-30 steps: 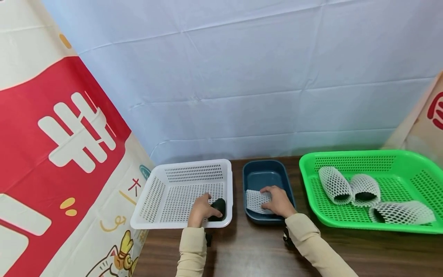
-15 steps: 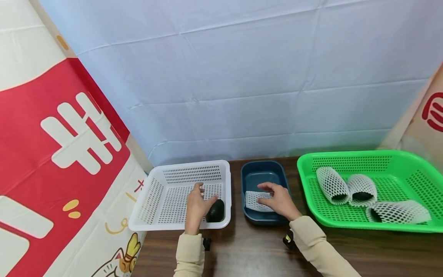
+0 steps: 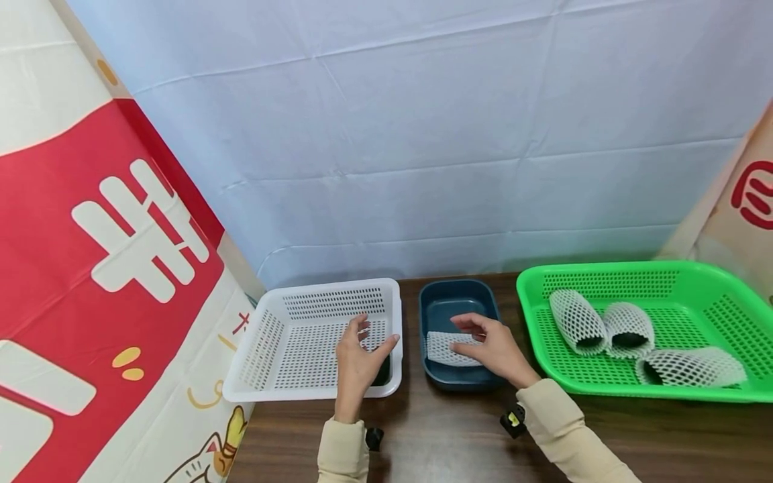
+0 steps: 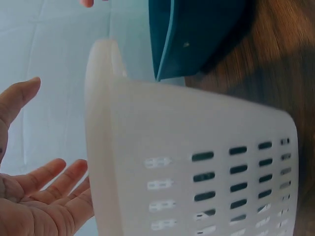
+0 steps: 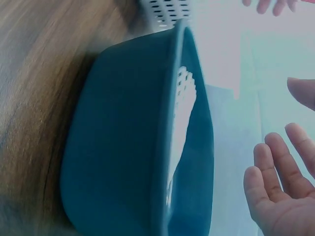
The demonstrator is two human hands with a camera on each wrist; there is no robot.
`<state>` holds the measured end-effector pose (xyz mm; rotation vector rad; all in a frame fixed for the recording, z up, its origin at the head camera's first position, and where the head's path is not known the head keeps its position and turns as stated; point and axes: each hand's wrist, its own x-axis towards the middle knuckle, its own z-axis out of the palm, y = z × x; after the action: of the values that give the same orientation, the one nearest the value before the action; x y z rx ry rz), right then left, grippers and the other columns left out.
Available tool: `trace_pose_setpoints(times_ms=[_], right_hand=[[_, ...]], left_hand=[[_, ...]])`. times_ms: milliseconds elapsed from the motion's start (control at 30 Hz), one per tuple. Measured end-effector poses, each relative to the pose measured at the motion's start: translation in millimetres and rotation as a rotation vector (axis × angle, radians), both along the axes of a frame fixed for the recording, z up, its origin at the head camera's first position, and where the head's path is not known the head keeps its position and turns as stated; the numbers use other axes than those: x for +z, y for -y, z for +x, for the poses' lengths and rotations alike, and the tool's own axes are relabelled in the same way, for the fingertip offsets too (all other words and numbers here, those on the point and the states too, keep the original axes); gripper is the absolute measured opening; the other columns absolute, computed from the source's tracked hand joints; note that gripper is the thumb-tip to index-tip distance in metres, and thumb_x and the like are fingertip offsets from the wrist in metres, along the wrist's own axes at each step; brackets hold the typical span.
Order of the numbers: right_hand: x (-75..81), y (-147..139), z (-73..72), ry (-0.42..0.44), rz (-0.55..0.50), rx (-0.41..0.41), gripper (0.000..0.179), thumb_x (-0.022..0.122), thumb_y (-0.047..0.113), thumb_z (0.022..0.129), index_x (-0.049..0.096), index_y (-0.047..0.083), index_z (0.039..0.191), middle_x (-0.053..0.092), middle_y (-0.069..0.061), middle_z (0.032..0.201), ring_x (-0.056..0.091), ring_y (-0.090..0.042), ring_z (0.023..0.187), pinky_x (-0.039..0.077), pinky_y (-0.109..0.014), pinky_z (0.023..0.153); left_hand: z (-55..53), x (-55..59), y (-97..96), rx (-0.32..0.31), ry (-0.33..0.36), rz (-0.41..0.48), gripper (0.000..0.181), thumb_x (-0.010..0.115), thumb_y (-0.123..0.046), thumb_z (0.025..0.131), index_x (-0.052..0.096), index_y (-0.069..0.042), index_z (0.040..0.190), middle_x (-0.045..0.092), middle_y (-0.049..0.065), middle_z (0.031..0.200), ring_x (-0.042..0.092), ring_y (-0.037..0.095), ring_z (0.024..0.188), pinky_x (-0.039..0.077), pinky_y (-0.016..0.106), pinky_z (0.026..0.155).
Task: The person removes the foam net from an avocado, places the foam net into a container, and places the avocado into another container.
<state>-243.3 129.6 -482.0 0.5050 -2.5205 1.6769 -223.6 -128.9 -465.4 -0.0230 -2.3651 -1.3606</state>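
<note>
My left hand (image 3: 357,359) hovers over the front right of the white basket (image 3: 246,391), fingers spread and nothing held. Beneath it, mostly hidden, lies a dark green fruit that looks like an avocado (image 3: 383,373). Over the blue bin (image 3: 461,384) is my right hand (image 3: 500,349), its fingers relaxed and apart. A flat white foam net sleeve (image 3: 447,349) rests inside that bin, below the right fingertips. The right wrist view shows a gap between this hand (image 5: 285,196) and the bin's rim.
To the right stands a green basket (image 3: 604,385). It holds three white foam net sleeves, one of them (image 3: 576,320) at the left; dark contents show in the sleeves' open ends. A pale cloth hangs behind the wooden table (image 3: 447,436), and a printed cloth (image 3: 48,268) hangs at the left.
My left hand has let go of the dark fruit and risen with fingers opening. The right hand has lifted off the foam sleeve and shifted slightly right.
</note>
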Motion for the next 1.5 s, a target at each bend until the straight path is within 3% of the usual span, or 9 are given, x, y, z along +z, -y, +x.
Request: trace_pose_setpoints(times_ms=[200, 433, 567, 1000, 1500], right_hand=[[4.8, -6.2, 2.8, 0.015, -0.032, 0.002, 0.042, 0.079, 0.014, 0.083, 0.064, 0.007, 0.122, 0.064, -0.009, 0.118, 0.06, -0.03, 0.109, 0.047, -0.049, 0.094], [7.6, -16.0, 7.8, 0.021, -0.041, 0.008, 0.043, 0.079, 0.016, 0.083, 0.063, 0.005, 0.122, 0.064, -0.012, 0.118, 0.059, -0.037, 0.11, 0.046, -0.052, 0.093], [9.4, -22.8, 10.6, 0.026, -0.049, 0.001, 0.044, 0.078, 0.019, 0.084, 0.062, 0.004, 0.123, 0.063, -0.012, 0.119, 0.059, -0.033, 0.111, 0.045, -0.052, 0.094], [10.1, -43.7, 15.5, 0.039, -0.017, -0.058, 0.046, 0.077, 0.018, 0.085, 0.06, 0.002, 0.125, 0.061, -0.016, 0.121, 0.058, -0.035, 0.11, 0.046, -0.051, 0.093], [8.8, -61.6, 21.5, 0.038, -0.01, -0.067, 0.049, 0.078, 0.016, 0.085, 0.059, 0.003, 0.128, 0.06, -0.016, 0.124, 0.057, -0.035, 0.112, 0.047, -0.048, 0.092]], left_hand=[[-0.5, -0.8, -3.4, -0.012, -0.002, 0.028, 0.066, 0.083, -0.035, 0.076, 0.058, -0.004, 0.128, 0.062, 0.019, 0.118, 0.061, 0.036, 0.105, 0.05, 0.053, 0.085], [3.5, -0.2, -14.0, -0.038, -0.025, 0.093, 0.058, 0.084, -0.036, 0.076, 0.061, -0.005, 0.12, 0.062, 0.012, 0.117, 0.061, 0.035, 0.107, 0.05, 0.05, 0.089], [6.3, -3.3, -22.9, -0.061, -0.03, 0.123, 0.058, 0.084, -0.034, 0.076, 0.061, -0.004, 0.121, 0.061, 0.014, 0.119, 0.06, 0.034, 0.108, 0.05, 0.05, 0.089], [17.0, -7.6, -55.1, -0.186, -0.038, 0.095, 0.063, 0.082, -0.036, 0.078, 0.059, -0.005, 0.128, 0.058, 0.015, 0.123, 0.058, 0.032, 0.11, 0.05, 0.046, 0.089], [26.9, -14.5, -93.9, -0.262, 0.051, 0.163, 0.063, 0.083, -0.034, 0.078, 0.059, -0.007, 0.129, 0.059, 0.007, 0.125, 0.057, 0.027, 0.115, 0.05, 0.043, 0.09]])
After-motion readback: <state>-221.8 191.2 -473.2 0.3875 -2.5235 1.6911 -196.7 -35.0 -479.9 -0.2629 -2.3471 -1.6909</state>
